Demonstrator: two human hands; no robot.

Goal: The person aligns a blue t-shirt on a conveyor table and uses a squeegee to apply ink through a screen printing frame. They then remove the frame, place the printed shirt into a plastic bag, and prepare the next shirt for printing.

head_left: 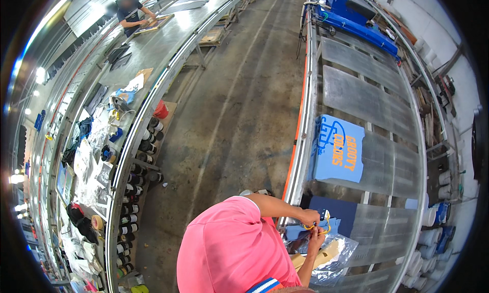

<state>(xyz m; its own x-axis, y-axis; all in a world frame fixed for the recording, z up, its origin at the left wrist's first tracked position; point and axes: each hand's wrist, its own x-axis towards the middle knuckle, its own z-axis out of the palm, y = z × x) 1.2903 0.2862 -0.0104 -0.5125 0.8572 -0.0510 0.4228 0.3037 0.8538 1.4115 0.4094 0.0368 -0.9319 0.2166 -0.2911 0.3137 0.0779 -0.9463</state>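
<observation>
Although the blue shirt point(337, 149) appears printed, I judge handling below it unfinished: left hand point(309, 217) and right hand point(316, 237) curl fingers closed on a yellow looped item point(329, 225).

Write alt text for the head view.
The wearer's left hand and right hand hold a small yellow item beside crumpled blue cloth and clear plastic on a long table. Farther along lies light-blue cloth with orange print. Across the aisle, another person stands at a second table.
</observation>
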